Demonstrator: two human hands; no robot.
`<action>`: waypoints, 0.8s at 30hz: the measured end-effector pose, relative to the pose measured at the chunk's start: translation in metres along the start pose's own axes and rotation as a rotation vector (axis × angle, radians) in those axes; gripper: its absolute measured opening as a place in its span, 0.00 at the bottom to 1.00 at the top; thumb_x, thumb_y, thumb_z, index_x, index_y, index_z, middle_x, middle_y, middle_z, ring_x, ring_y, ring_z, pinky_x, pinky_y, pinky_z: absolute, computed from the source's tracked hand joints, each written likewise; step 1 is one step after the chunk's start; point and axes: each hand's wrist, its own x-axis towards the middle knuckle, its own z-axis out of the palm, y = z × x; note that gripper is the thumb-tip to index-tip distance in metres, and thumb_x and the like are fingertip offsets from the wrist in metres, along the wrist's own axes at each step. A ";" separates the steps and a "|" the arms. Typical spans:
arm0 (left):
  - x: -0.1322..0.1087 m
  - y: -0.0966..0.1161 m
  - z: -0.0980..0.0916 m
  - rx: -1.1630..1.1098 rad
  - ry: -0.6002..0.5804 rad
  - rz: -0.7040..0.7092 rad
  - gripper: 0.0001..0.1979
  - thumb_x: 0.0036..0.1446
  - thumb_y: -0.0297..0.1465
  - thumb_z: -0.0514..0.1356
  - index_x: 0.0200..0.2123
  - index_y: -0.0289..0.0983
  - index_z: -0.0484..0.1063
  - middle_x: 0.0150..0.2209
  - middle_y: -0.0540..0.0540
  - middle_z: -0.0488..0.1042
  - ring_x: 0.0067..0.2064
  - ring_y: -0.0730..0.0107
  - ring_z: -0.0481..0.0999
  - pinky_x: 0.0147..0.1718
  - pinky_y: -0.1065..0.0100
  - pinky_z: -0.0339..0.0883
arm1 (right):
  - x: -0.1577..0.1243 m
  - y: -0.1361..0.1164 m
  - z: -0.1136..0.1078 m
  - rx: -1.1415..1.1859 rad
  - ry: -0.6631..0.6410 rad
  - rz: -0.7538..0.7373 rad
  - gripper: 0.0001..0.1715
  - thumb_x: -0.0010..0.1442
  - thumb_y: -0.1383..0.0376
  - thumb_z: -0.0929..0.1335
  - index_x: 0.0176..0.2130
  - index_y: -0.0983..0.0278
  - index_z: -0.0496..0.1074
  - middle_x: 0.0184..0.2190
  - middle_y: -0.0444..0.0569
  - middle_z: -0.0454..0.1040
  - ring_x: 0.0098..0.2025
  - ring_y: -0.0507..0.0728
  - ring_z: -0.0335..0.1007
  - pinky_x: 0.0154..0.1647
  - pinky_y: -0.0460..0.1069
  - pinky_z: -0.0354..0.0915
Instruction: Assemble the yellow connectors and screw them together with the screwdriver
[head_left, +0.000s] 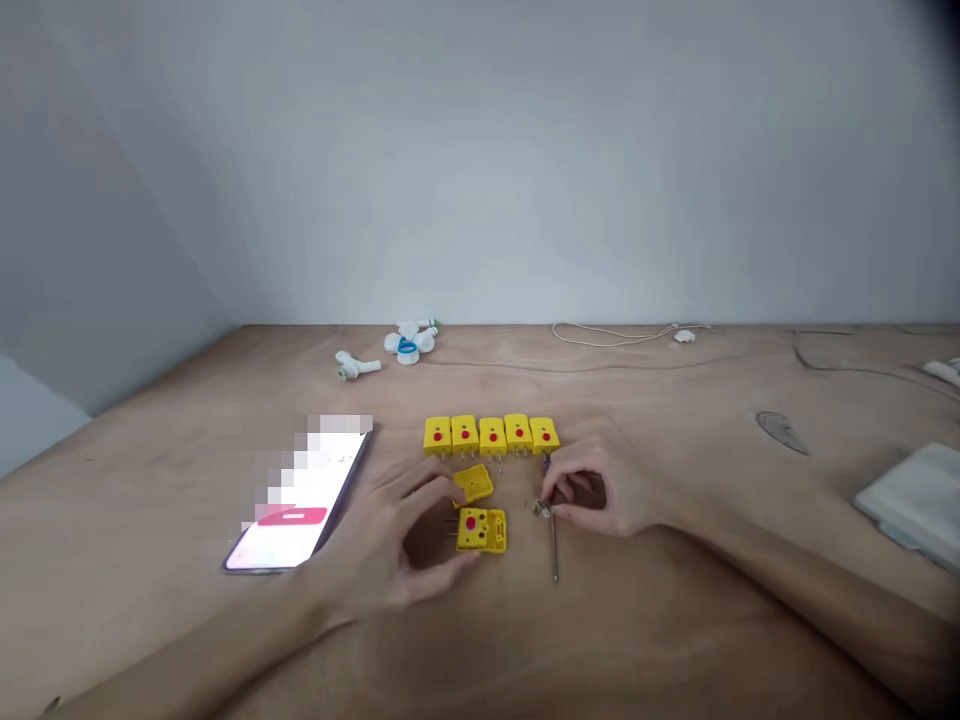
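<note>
My left hand [397,530] curves around an open yellow plug body [480,530], which has a red dot and two metal pins. Its fingertips also touch a loose yellow plug cover [472,484] just beyond it. My right hand [592,490] pinches a small metal part [541,508] at the upper end of a thin steel shaft [554,545], probably a small screwdriver. Several assembled yellow two-pin plugs [491,436] with red dots stand in a row just beyond my hands. Tiny metal bits lie between the hands.
A smartphone [300,510] with a lit, partly blurred screen lies left of my left hand on the wooden table [712,420]. White earbud parts [405,345], a thin white cable [622,335] and a flat white case [915,500] lie farther off.
</note>
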 end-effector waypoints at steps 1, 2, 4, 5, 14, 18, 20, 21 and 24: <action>0.000 0.000 0.000 0.007 -0.002 0.009 0.12 0.58 0.38 0.66 0.43 0.40 0.73 0.43 0.44 0.77 0.44 0.57 0.77 0.42 0.60 0.72 | 0.000 0.000 0.000 0.008 -0.003 0.001 0.06 0.60 0.65 0.73 0.40 0.61 0.78 0.27 0.43 0.75 0.24 0.50 0.65 0.22 0.44 0.59; 0.000 0.000 0.001 0.012 -0.003 0.017 0.13 0.58 0.38 0.66 0.43 0.40 0.73 0.43 0.44 0.77 0.44 0.57 0.77 0.42 0.60 0.73 | 0.000 0.001 0.000 0.014 -0.003 -0.001 0.05 0.60 0.65 0.72 0.40 0.61 0.78 0.27 0.43 0.75 0.23 0.49 0.65 0.21 0.44 0.59; 0.001 -0.001 0.002 0.022 -0.004 0.024 0.14 0.57 0.39 0.66 0.44 0.40 0.73 0.44 0.43 0.78 0.45 0.56 0.77 0.44 0.59 0.73 | 0.000 0.001 0.002 0.023 0.007 -0.007 0.04 0.60 0.65 0.73 0.38 0.62 0.78 0.27 0.43 0.75 0.24 0.49 0.65 0.22 0.44 0.60; 0.001 -0.002 0.002 0.028 -0.004 0.024 0.14 0.57 0.39 0.66 0.44 0.39 0.74 0.45 0.43 0.78 0.45 0.56 0.78 0.44 0.59 0.73 | 0.000 0.002 0.002 0.023 0.017 -0.001 0.04 0.60 0.65 0.73 0.38 0.62 0.78 0.27 0.42 0.75 0.24 0.49 0.65 0.22 0.44 0.59; -0.001 -0.004 0.005 0.050 -0.021 0.051 0.13 0.59 0.36 0.64 0.45 0.38 0.75 0.47 0.40 0.79 0.47 0.53 0.80 0.46 0.57 0.75 | 0.003 0.002 0.008 -0.024 -0.002 0.012 0.09 0.62 0.59 0.74 0.42 0.61 0.82 0.28 0.44 0.76 0.26 0.50 0.67 0.25 0.45 0.61; 0.000 -0.004 0.006 0.034 0.003 0.068 0.12 0.58 0.35 0.64 0.44 0.37 0.75 0.45 0.40 0.80 0.45 0.54 0.80 0.44 0.58 0.76 | 0.004 0.003 0.012 -0.014 0.024 0.044 0.07 0.63 0.61 0.73 0.40 0.61 0.83 0.26 0.44 0.76 0.24 0.50 0.66 0.23 0.45 0.60; 0.000 -0.005 0.008 0.027 0.008 0.075 0.12 0.59 0.35 0.64 0.45 0.37 0.75 0.45 0.41 0.80 0.45 0.55 0.80 0.44 0.58 0.76 | 0.005 0.002 0.012 -0.007 0.034 0.070 0.08 0.63 0.61 0.73 0.39 0.61 0.83 0.25 0.45 0.76 0.24 0.50 0.65 0.23 0.45 0.59; 0.000 -0.005 0.008 0.024 0.010 0.078 0.12 0.59 0.34 0.64 0.45 0.37 0.74 0.44 0.41 0.80 0.45 0.55 0.80 0.44 0.58 0.75 | 0.005 0.001 0.013 -0.002 0.031 0.083 0.09 0.64 0.60 0.73 0.38 0.61 0.84 0.25 0.45 0.77 0.24 0.50 0.64 0.23 0.45 0.59; -0.001 -0.006 0.009 0.018 0.013 0.084 0.13 0.59 0.35 0.65 0.46 0.38 0.74 0.44 0.43 0.80 0.45 0.56 0.80 0.44 0.58 0.75 | 0.007 0.000 0.014 0.013 0.030 0.117 0.11 0.66 0.59 0.71 0.38 0.61 0.84 0.27 0.46 0.78 0.24 0.50 0.64 0.24 0.45 0.59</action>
